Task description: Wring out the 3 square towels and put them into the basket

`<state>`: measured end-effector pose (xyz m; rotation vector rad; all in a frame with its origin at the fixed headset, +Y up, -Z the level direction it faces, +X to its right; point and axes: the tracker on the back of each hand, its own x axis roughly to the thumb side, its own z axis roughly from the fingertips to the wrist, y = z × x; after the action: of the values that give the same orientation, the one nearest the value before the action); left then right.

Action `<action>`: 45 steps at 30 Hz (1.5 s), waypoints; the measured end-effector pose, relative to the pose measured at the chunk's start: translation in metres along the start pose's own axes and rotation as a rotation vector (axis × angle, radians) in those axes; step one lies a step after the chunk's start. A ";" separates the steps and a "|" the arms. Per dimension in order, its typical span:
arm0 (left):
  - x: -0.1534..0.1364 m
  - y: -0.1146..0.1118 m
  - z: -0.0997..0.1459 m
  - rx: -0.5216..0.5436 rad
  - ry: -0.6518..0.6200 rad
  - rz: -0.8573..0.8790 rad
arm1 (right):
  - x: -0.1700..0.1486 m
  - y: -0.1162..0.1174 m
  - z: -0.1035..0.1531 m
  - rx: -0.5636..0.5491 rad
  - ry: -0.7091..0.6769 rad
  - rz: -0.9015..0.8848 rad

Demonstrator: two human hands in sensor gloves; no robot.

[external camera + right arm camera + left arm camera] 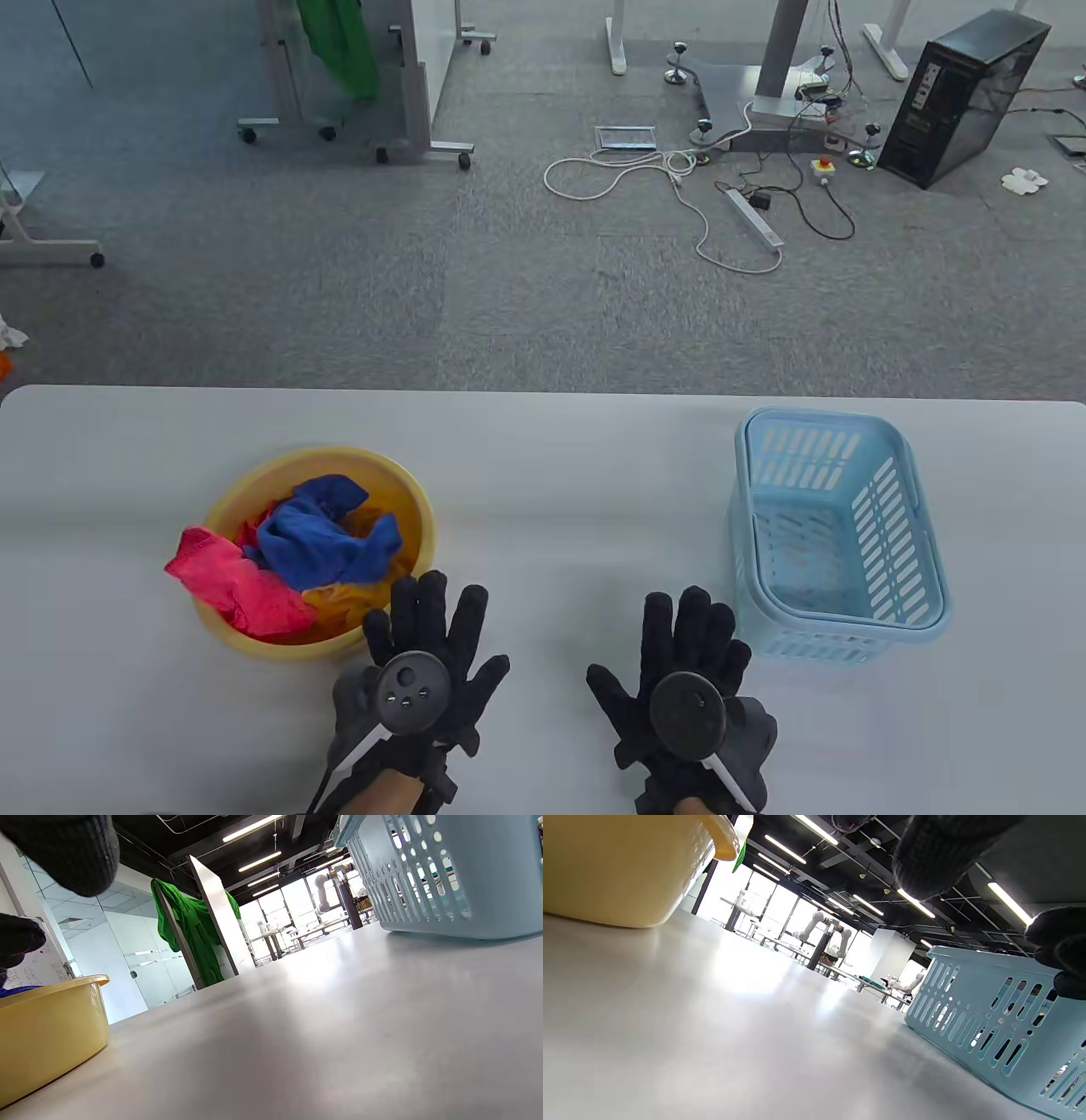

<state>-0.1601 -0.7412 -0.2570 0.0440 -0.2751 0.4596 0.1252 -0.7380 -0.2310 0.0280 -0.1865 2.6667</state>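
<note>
A yellow basin [407,497] on the table's left holds a blue towel [327,535], a pink towel [233,586] draped over its near-left rim, and an orange towel [348,598] underneath. A light blue slotted basket [916,543] stands on the right with nothing in it. My left hand [433,658] lies flat on the table, fingers spread, just beside the basin's near-right edge. My right hand [687,671] lies flat with spread fingers just left of the basket. Neither hand holds anything. The wrist views show the basin [619,870] [46,1027] and basket [992,1018] [445,874] from table level.
The white table [577,475] stretches between basin and basket. Its far edge runs across the middle of the table view. Beyond it lie carpet, cables, desk legs and a computer tower [959,98].
</note>
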 end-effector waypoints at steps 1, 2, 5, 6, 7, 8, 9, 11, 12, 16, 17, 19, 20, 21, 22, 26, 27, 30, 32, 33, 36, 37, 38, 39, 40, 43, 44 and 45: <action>0.000 0.001 0.000 0.003 0.001 -0.002 | 0.000 0.000 0.000 0.002 -0.002 0.000; -0.001 0.001 0.000 0.004 0.001 0.000 | 0.001 0.001 0.000 0.001 -0.005 0.004; 0.000 0.004 0.001 0.020 -0.003 0.015 | 0.004 0.000 0.001 -0.007 -0.016 0.002; 0.001 0.004 0.001 0.021 -0.004 0.014 | 0.004 0.000 0.001 -0.007 -0.018 -0.001; 0.002 0.003 0.001 0.020 -0.009 0.010 | 0.004 0.001 0.000 0.002 -0.017 -0.005; 0.003 0.003 0.002 0.017 -0.013 0.008 | 0.004 0.001 -0.001 0.007 -0.015 -0.005; 0.005 0.003 0.002 0.016 -0.019 0.007 | 0.004 0.001 -0.001 0.009 -0.013 -0.008; 0.007 0.004 0.003 0.021 -0.027 0.006 | 0.003 0.000 -0.001 0.005 -0.010 -0.013; 0.008 0.004 0.003 0.024 -0.031 0.008 | 0.003 0.000 -0.001 0.003 -0.010 -0.013; 0.013 0.007 0.005 0.029 -0.046 0.023 | 0.005 -0.002 0.000 -0.003 -0.014 -0.007; 0.014 0.009 0.005 0.023 -0.040 0.055 | 0.006 -0.004 0.000 -0.008 -0.014 -0.017; 0.015 0.014 0.005 0.029 -0.038 0.130 | 0.006 -0.008 0.001 -0.034 -0.013 -0.062; 0.016 0.016 0.005 0.034 -0.040 0.147 | 0.006 -0.009 0.001 -0.030 -0.012 -0.070; 0.016 0.018 0.004 0.039 -0.038 0.151 | 0.006 -0.010 0.001 -0.031 -0.010 -0.069; 0.017 0.020 0.004 0.043 -0.040 0.154 | 0.005 -0.010 0.001 -0.031 -0.009 -0.066; 0.017 0.031 0.006 0.075 -0.037 0.230 | 0.005 -0.011 0.001 -0.023 -0.007 -0.075; 0.017 0.033 0.006 0.082 -0.040 0.236 | 0.005 -0.011 0.001 -0.024 -0.008 -0.075; 0.017 0.038 0.005 0.110 -0.046 0.239 | 0.005 -0.014 0.002 -0.031 -0.009 -0.086; 0.017 0.038 0.002 0.089 -0.042 0.196 | 0.005 -0.014 0.003 -0.031 -0.013 -0.078; 0.017 0.038 0.001 0.064 -0.033 0.152 | 0.005 -0.013 0.003 -0.028 -0.015 -0.066; 0.016 0.040 -0.004 0.014 -0.033 0.003 | 0.005 -0.014 0.002 -0.020 -0.005 -0.041; 0.015 0.043 -0.006 0.011 -0.034 -0.047 | 0.006 -0.014 0.002 -0.023 -0.005 -0.056; 0.014 0.046 -0.007 0.010 -0.032 -0.071 | 0.006 -0.014 0.002 -0.025 -0.005 -0.058; 0.012 0.051 -0.010 0.008 -0.020 -0.092 | 0.006 -0.015 0.003 -0.025 -0.004 -0.054; 0.011 0.055 -0.011 0.008 -0.012 -0.102 | 0.006 -0.015 0.003 -0.025 -0.004 -0.051; 0.005 0.075 -0.016 0.027 0.018 -0.067 | 0.005 -0.015 0.002 -0.024 0.003 -0.064; 0.002 0.083 -0.019 0.034 0.037 -0.046 | 0.004 -0.015 0.002 -0.023 0.006 -0.067; -0.001 0.089 -0.021 0.040 0.050 -0.044 | 0.004 -0.015 0.001 -0.023 0.007 -0.068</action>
<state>-0.1948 -0.6598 -0.2789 0.0769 -0.2152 0.4223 0.1283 -0.7230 -0.2275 0.0170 -0.2100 2.5968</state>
